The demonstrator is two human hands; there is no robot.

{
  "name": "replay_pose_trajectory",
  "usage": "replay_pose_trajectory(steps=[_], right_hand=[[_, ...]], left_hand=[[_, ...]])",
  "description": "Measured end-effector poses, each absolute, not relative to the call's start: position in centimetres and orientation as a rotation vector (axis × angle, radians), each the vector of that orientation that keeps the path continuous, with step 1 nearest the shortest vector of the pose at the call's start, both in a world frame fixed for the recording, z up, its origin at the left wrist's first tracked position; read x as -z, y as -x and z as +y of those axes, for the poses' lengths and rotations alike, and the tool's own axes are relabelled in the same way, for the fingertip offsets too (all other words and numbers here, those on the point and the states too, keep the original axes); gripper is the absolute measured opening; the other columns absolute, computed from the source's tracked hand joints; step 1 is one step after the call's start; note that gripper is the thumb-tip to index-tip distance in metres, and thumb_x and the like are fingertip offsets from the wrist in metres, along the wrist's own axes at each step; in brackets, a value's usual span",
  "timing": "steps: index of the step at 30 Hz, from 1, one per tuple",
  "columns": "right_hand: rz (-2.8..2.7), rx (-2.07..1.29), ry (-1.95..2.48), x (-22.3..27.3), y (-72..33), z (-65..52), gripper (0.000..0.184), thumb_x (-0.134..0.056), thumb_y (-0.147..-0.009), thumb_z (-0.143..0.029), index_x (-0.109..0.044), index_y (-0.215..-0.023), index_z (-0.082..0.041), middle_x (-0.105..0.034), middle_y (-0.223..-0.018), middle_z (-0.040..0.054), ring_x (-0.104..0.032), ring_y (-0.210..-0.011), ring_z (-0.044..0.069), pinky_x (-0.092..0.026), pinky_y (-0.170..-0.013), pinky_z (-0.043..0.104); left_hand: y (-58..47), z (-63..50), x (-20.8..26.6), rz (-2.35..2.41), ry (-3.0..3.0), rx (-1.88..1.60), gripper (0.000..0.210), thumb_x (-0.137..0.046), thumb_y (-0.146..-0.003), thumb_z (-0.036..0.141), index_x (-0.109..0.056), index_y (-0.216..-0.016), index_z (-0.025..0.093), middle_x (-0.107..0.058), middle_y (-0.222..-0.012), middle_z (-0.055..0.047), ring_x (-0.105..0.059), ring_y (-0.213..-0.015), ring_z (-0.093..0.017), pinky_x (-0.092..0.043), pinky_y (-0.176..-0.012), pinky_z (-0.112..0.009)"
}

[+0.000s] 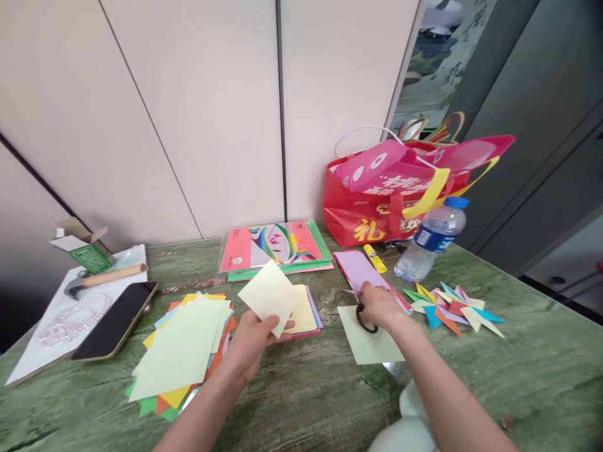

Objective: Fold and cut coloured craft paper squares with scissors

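My left hand (252,342) pinches a small cream square of paper (267,294) by its lower corner, tilted up off the table. Just behind it lies a small stack of coloured paper squares (304,306), cream on top. My right hand (380,306) is closed on a pair of scissors (362,319); a black handle loop and a short bit of blade show, the rest hidden by the fingers. Under the scissors is a larger pale cream sheet (360,348) lying flat. Purple and red paper strips (358,270) lie just beyond this hand.
Left: a fanned pile of coloured sheets (181,348), a phone (115,320), a hammer (106,276), beads (75,319) and a small box (85,248). Back: paper packs (273,246), a glue stick (375,258), a red bag (362,216). Right: a water bottle (431,242) and folded paper pieces (455,306).
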State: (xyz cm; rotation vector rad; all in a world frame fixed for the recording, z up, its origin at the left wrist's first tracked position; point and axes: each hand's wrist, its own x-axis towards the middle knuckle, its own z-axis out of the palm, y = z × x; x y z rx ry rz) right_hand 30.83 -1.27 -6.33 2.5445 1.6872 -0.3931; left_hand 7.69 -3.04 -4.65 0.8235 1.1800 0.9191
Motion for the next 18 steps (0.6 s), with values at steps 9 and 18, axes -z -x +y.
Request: replay_pose_trajectory(steps=[9,18], right_hand=[[1.757,0.445,-2.624,6.7,-31.4,-1.2,0.028,-0.052,-0.07,-0.006,-0.055,-0.097,-0.008,-0.06,-0.096,0.0221,-0.057,-0.094,0.029,-0.038,-0.073,0.033],[2.51,1.445,-2.411,4.0,-32.3,-2.6,0.022,-0.064,-0.065,-0.023,-0.047,-0.079,-0.019,-0.053,-0.072,-0.0018,-0.053,-0.065,0.013,-0.04,-0.056,0.021]], left_hand=[[-7.8,-3.1,4.5,1.168,-0.843,-0.895,0.034,-0.054,-0.072,0.008,-0.056,-0.106,0.008,-0.059,-0.115,-0.016,-0.062,-0.092,-0.027,-0.054,-0.072,-0.036],[-7.6,-3.4,4.6,1.14,-0.94,-0.819,0.026,-0.059,-0.067,0.009,-0.062,-0.093,0.011,-0.065,-0.105,-0.013,-0.065,-0.082,-0.026,-0.055,-0.064,-0.035]])
